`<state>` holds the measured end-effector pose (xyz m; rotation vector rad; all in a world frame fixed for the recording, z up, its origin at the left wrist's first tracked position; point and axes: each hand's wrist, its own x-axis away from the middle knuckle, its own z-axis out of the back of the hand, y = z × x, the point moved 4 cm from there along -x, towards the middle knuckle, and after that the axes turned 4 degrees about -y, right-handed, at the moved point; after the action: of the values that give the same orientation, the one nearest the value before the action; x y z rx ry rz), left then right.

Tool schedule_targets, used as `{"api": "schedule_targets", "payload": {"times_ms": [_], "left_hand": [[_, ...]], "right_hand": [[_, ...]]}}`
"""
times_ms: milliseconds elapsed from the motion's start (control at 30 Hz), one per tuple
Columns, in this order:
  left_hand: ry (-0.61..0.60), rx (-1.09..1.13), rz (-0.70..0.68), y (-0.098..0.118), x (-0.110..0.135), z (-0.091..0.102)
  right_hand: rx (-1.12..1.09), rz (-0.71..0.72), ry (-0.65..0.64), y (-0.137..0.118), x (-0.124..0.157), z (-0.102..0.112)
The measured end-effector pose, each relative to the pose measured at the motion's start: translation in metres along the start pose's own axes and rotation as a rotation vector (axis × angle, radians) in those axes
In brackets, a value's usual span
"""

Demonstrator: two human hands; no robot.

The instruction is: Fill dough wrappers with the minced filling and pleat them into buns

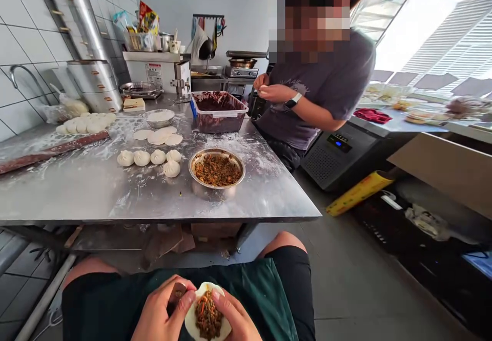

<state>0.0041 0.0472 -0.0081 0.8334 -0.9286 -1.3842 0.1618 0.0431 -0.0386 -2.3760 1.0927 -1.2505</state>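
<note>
Above my lap, a round dough wrapper (189, 320) lies spread with a heap of brown minced filling (208, 313) in its middle. My left hand (165, 307) pinches the wrapper's upper left edge between thumb and forefinger. On the other side my right hand (236, 315) grips the wrapper, its thumb lying over the edge by the filling. The fingers under the dough are hidden. On the table ahead stands a steel bowl (217, 190) of the same filling. Several pleated buns (157, 157) sit left of it, with flat dough wrappers (161, 136) behind them.
A plastic tub (219, 121) with dark red contents stands behind the bowl. A floury rolling pin (54, 151), a flour bowl (159, 118) and dough pieces (86, 123) are further left. Across the table's right corner, a co-worker (319, 85) holds something small. Steamers (94, 85) stand by the wall.
</note>
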Motion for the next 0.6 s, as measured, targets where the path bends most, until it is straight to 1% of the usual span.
{"api": "schedule_targets", "payload": {"times_ms": [133, 267, 433, 500, 600], "left_hand": [[-0.071, -0.024, -0.019, -0.005, -0.007, 0.003], [-0.107, -0.094, -0.049, -0.005, -0.011, 0.004], [-0.117, -0.204, -0.077, -0.008, -0.012, 0.005], [-0.141, -0.255, -0.117, -0.007, -0.011, 0.004], [-0.165, -0.352, -0.200, -0.001, -0.010, 0.003]], "right_hand": [[0.078, 0.051, -0.117, -0.001, -0.015, -0.003], [0.168, 0.084, -0.162, 0.001, -0.023, -0.003], [0.338, 0.174, -0.171, -0.006, -0.024, -0.006], [0.402, 0.205, -0.178, -0.010, -0.022, -0.006], [0.475, 0.200, -0.163, -0.015, -0.020, -0.005]]}}
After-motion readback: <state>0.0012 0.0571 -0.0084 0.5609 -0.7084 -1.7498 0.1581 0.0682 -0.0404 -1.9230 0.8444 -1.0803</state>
